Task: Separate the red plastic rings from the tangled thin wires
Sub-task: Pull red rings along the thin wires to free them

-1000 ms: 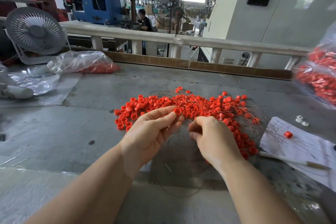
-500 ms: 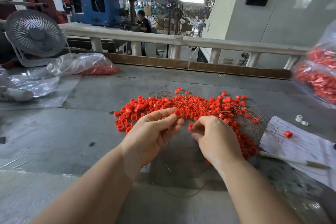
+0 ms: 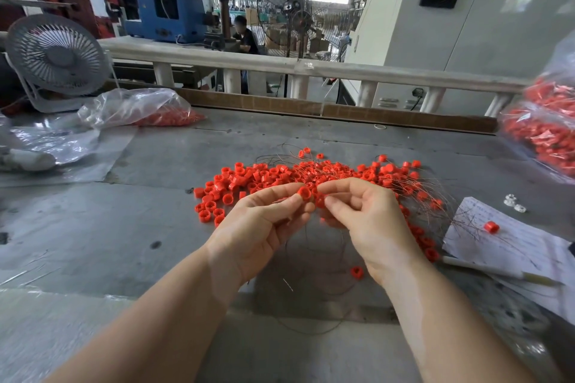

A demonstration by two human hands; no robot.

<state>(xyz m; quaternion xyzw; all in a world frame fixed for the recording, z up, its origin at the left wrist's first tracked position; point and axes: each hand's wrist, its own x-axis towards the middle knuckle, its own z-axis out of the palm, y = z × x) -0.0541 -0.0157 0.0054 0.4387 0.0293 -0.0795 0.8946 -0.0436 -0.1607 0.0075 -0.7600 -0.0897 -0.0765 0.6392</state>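
A spread of small red plastic rings (image 3: 270, 176) lies on the grey table (image 3: 93, 227), tangled with thin wires (image 3: 432, 193) toward the right. My left hand (image 3: 264, 227) pinches one red ring (image 3: 304, 192) between thumb and fingers, just above the pile's near edge. My right hand (image 3: 370, 221) is raised beside it, its thumb and forefinger pinching at another ring (image 3: 320, 202) next to the first. A single ring (image 3: 356, 272) lies loose below my right wrist. Thin wire loops (image 3: 311, 314) trail on the table between my forearms.
A clear bag of red rings (image 3: 140, 110) lies at the back left beside a small white fan (image 3: 56, 56). More bagged rings (image 3: 547, 137) sit at the right edge. A paper sheet (image 3: 513, 246) with a pen (image 3: 497, 274) and one ring (image 3: 491, 226) lies right.
My right hand has lifted and turned, bringing its fingertips up to the ring at my left fingertips. One ring now lies loose below my right wrist.
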